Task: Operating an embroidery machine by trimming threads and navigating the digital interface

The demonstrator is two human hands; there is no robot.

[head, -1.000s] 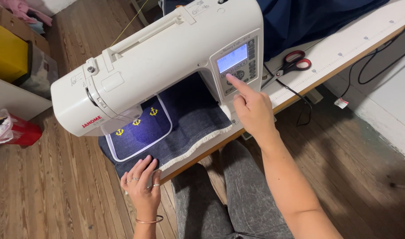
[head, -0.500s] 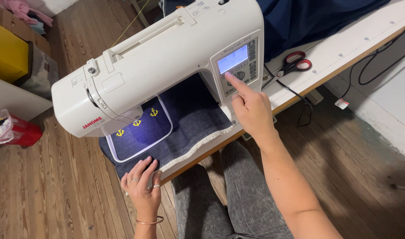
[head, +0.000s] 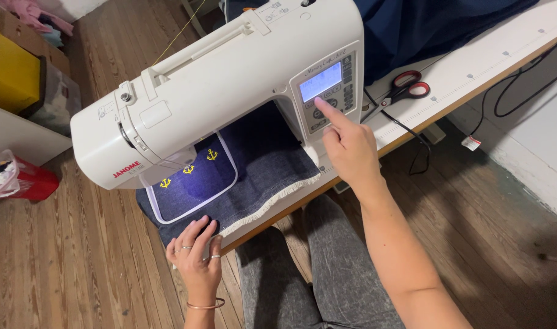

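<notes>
A white embroidery sewing machine [head: 230, 79] stands on a white table [head: 473, 67]. My right hand [head: 345, 143] points its index finger at the buttons of the control panel [head: 324, 91] below the lit screen. My left hand [head: 196, 253], with rings and a bracelet, rests with its fingers on the near edge of the dark blue denim [head: 266, 164]. The denim is clamped in a white hoop [head: 230, 152] under the needle and bears three small yellow anchors [head: 188, 169].
Red-handled scissors [head: 406, 85] and black cables [head: 522, 79] lie on the table to the right, with dark blue fabric [head: 425, 24] behind. On the wooden floor at left are a yellow box [head: 10, 73] and a red container [head: 28, 183].
</notes>
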